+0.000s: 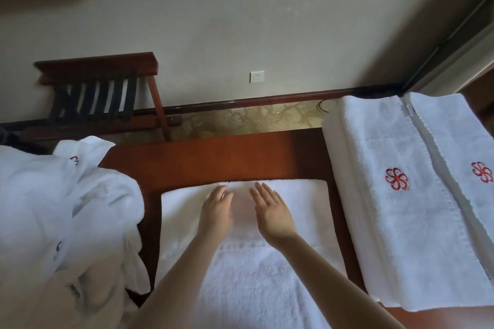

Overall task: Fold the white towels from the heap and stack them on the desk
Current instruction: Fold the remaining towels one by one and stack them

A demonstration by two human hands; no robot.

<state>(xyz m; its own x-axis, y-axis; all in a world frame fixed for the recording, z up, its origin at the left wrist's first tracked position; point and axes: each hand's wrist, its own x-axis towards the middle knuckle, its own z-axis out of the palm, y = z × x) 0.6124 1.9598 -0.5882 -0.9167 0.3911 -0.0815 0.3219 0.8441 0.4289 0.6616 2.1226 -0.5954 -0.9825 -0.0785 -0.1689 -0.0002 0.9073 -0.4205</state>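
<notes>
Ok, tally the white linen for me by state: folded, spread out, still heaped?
Folded towels, red emblem, right: 2
Towel spread in the centre: 1
Unfolded heap, left: 1 (the towels in it cannot be counted)
Total: 4

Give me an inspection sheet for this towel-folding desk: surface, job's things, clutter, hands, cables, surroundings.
Surface: red-brown wooden desk, mostly covered by towels.
Job's things: flat towel in the middle; unfolded heap at left; folded towels with red emblems at right.
Clutter: nothing seen.
Hands: left hand and right hand lie flat, side by side, on the flat towel.
Cables: one thin dark cable by the baseboard.
Surroundings: luggage rack, wall socket, patterned carpet.
</notes>
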